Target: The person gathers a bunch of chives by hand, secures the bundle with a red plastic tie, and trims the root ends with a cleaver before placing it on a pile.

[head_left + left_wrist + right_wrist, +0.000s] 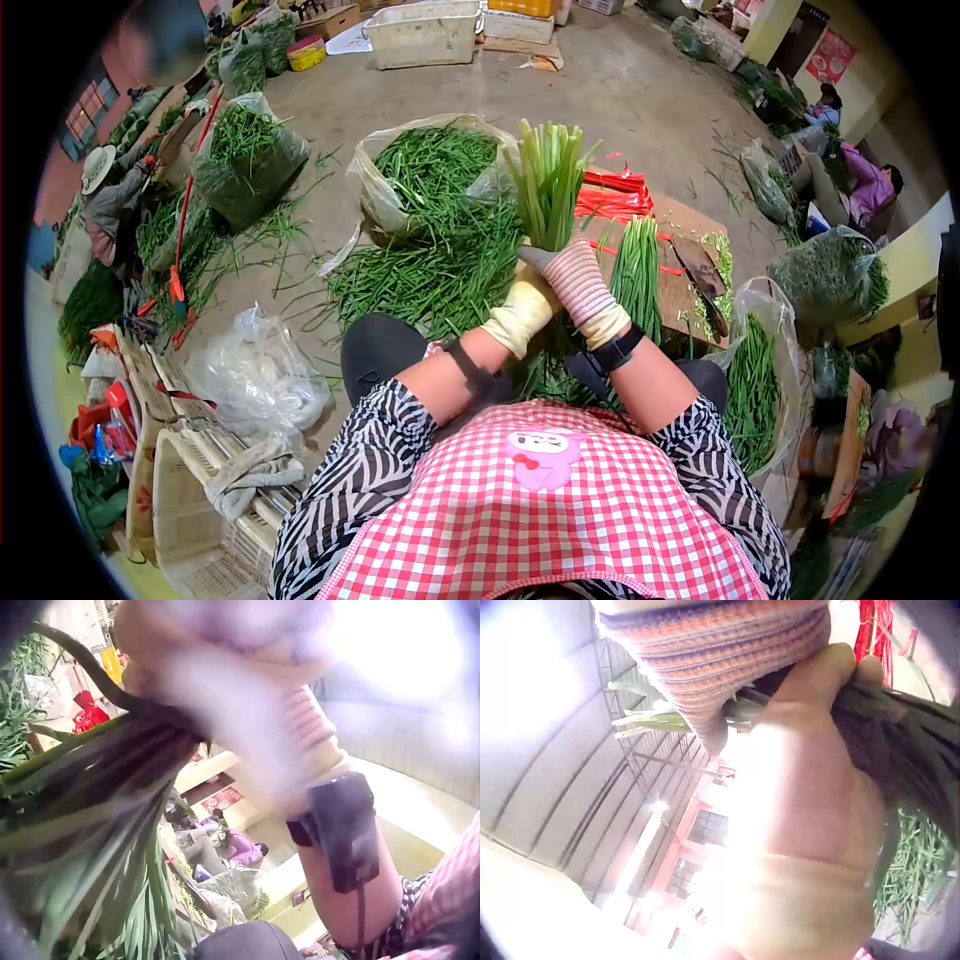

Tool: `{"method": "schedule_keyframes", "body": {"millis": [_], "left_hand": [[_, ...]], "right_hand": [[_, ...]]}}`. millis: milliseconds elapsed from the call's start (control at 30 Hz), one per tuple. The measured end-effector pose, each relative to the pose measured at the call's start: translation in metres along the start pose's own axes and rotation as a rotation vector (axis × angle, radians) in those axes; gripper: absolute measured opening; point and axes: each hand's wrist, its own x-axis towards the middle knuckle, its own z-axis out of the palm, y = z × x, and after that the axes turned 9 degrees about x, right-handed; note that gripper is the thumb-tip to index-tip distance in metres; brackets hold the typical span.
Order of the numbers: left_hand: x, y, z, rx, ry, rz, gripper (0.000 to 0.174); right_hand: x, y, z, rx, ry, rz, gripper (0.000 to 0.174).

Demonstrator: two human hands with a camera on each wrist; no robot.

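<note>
In the head view both gloved hands grip one upright bunch of green stalks (pixel 549 185), pale cut ends up. The left hand (pixel 524 305), in a cream glove, wraps its lower part; the right hand (pixel 580 283), in a striped glove, closes round it just above. Dark leaves (pixel 97 817) fan out below the grip in the left wrist view. The right wrist view shows the left hand (pixel 814 772) curled round the leaves beside the striped right hand (pixel 720 667). Another bunch (pixel 636 275) lies on the board to the right, near red ties (pixel 615 203).
An open bag of greens (pixel 435 165) stands ahead, with loose greens (pixel 430 280) before it. A knife (pixel 700 282) lies on the wooden board (pixel 690 225). Clear plastic (pixel 262 370) and a crate (pixel 200 510) are at left, a bag of greens (pixel 755 390) at right.
</note>
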Motion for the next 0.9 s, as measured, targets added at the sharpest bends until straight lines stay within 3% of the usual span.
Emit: {"method": "schedule_keyframes", "body": {"millis": [33,67,167,233,267,300,367,433,500,567,667,767,900], "left_hand": [[0.002,0.001,-0.007,0.34,-0.049,0.147,0.045],[0.005,0.003,-0.014,0.259,-0.213,0.19,0.054],[-0.001,-0.003,-0.075,-0.946,-0.567,-0.177,0.069],[0.005,-0.01,-0.115,-1.43,-0.293,-0.313,0.084],[-0.005,-0.038,-0.108,-1.12,-0.11,-0.582,0.09],[-0.005,-0.046,-0.123,-1.125,0.02,-0.546,0.092],[-0.001,-0.052,-0.149,-1.238,0.107,-0.443,0.091],[0.017,-0.045,-0.161,-1.182,0.034,-0.313,0.088],[0.027,-0.029,-0.17,-1.165,-0.025,-0.232,0.072],[0.029,-0.029,-0.155,-1.201,0.029,-0.425,0.058],[0.036,-0.03,-0.153,-1.41,0.142,-0.604,0.048],[0.031,-0.039,-0.145,-1.642,0.17,-0.643,0.046],[0.023,-0.051,-0.15,-1.605,0.017,-0.405,0.051]], "right_hand": [[0.0,-0.002,0.0,0.033,0.007,0.002,0.071],[-0.003,-0.004,-0.007,-0.035,0.0,0.008,0.062],[-0.005,-0.015,-0.017,-0.333,0.015,-0.078,0.055],[-0.014,-0.023,-0.025,-0.238,-0.021,-0.066,0.05],[-0.015,-0.014,-0.029,-0.219,-0.007,-0.058,0.045],[-0.019,-0.017,-0.031,-0.201,0.006,-0.052,0.041],[-0.016,-0.015,-0.031,-0.167,-0.118,0.031,0.041],[-0.015,0.003,-0.029,-0.138,-0.191,-0.047,0.042],[-0.003,0.048,-0.02,-0.21,-0.192,-0.126,0.053],[-0.022,0.001,-0.011,-0.535,-0.137,0.001,0.073],[-0.031,-0.006,0.003,-0.717,-0.09,-0.047,0.071],[-0.044,-0.004,0.006,-0.756,-0.133,-0.128,0.083],[-0.05,-0.021,0.007,-0.823,-0.266,-0.079,0.089]]}}
